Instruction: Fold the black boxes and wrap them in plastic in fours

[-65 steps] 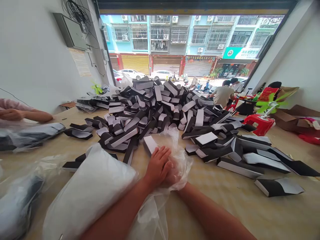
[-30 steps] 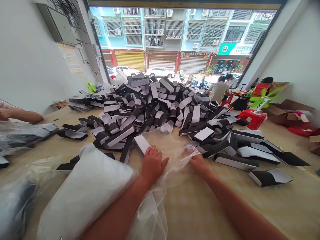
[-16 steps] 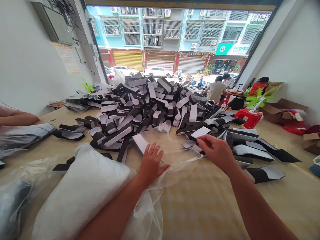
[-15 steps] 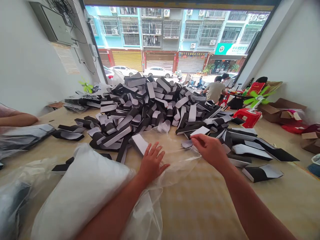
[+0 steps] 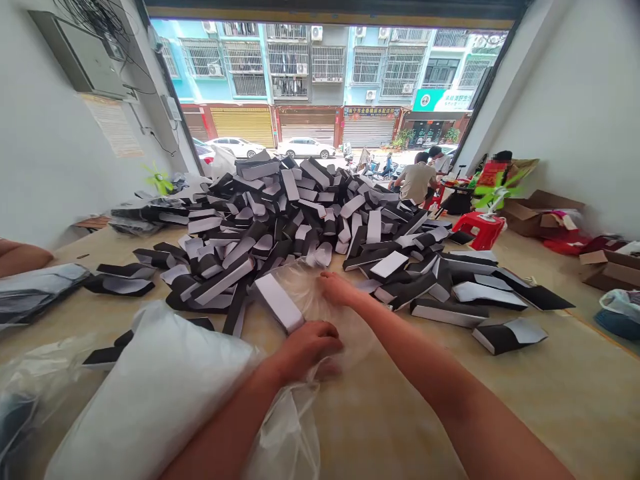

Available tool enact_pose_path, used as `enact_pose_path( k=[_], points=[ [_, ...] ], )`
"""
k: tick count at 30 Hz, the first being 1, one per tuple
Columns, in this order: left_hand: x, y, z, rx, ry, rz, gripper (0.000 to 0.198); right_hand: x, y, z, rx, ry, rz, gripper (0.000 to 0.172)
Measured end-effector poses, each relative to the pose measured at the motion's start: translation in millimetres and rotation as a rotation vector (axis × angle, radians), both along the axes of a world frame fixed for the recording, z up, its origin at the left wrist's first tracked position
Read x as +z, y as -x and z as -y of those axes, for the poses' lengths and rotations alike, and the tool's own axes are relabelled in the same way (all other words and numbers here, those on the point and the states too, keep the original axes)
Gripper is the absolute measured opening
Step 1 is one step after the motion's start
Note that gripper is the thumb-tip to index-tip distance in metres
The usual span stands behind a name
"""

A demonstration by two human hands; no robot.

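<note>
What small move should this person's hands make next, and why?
Probably the left hand should pick up the black-and-white piece beside it, since that piece lies nearest and rests against the clear plastic bag that the right hand is reaching across.

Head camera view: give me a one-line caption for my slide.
Left hand and right hand on clear plastic bag before heap of black-and-white pieces.
</note>
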State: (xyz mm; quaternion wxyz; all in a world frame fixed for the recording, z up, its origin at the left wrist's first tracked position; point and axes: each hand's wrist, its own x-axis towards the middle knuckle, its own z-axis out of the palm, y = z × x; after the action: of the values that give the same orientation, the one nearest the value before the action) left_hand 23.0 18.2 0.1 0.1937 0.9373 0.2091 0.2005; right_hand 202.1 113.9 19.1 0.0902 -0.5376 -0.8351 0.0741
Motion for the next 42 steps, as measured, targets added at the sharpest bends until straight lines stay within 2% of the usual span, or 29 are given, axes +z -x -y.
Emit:
enact_pose_path(
  k=[5, 9, 12, 15, 17, 21, 24, 27, 30, 32, 35, 39, 42],
  points=[
    [-9.9, -0.7, -6.5, 0.056, 0.001, 0.081, 0.026, 19.1, -21.1, 13.8, -0.135, -0.13, -0.113, 0.03],
    [-15.2, -1.3, -10.9, 0.093, -0.073, 0.198, 0.027, 31.6, -67.3, 28.1, -0.426, -0.35, -0.249, 0.029],
    [-15.1, -1.6, -10.4, 0.106, -0.19, 0.247, 0.024, 30.3, -106.1, 31.6, -0.648, -0.376, -0.199, 0.033],
    [-14.6, -1.6, -8.5, 0.088, -0.248, 0.235, 0.023, 22.5, -129.0, 30.5, -0.744, -0.339, -0.125, 0.038],
    [-15.0, -1.4, -7.8, 0.066, -0.25, 0.202, 0.023, 16.7, -132.3, 29.3, -0.697, -0.289, -0.073, 0.048],
    [-17.1, -0.6, -8.6, 0.054, -0.21, 0.165, 0.025, 7.8, -124.7, 28.1, -0.452, -0.196, -0.002, 0.075],
    [-18.6, 0.3, -9.8, 0.087, -0.189, 0.186, 0.026, 4.6, -122.8, 28.0, -0.349, -0.179, 0.006, 0.078],
    [-19.7, 0.7, -10.3, 0.116, -0.151, 0.21, 0.026, 8.4, -126.3, 30.0, -0.362, -0.196, 0.003, 0.077],
    [-20.4, -0.4, -9.4, 0.139, -0.066, 0.267, 0.026, 23.4, -127.1, 35.4, -0.392, -0.282, -0.041, 0.073],
    [-20.7, -1.8, -8.2, 0.16, 0.004, 0.338, 0.027, 38.2, -122.3, 40.8, -0.374, -0.359, -0.153, 0.067],
    [-21.4, -4.1, -6.7, 0.193, 0.113, 0.46, 0.032, 60.1, -107.6, 50.7, -0.242, -0.392, -0.5, 0.061],
    [-22.5, -5.6, -7.0, 0.259, 0.257, 0.604, 0.057, 76.5, -86.7, 63.3, -0.018, -0.128, -1.0, 0.064],
    [-22.6, -5.3, -8.1, 0.307, 0.351, 0.717, 0.076, 78.6, -77.6, 68.4, 0.07, 0.089, -1.167, 0.064]
  ],
)
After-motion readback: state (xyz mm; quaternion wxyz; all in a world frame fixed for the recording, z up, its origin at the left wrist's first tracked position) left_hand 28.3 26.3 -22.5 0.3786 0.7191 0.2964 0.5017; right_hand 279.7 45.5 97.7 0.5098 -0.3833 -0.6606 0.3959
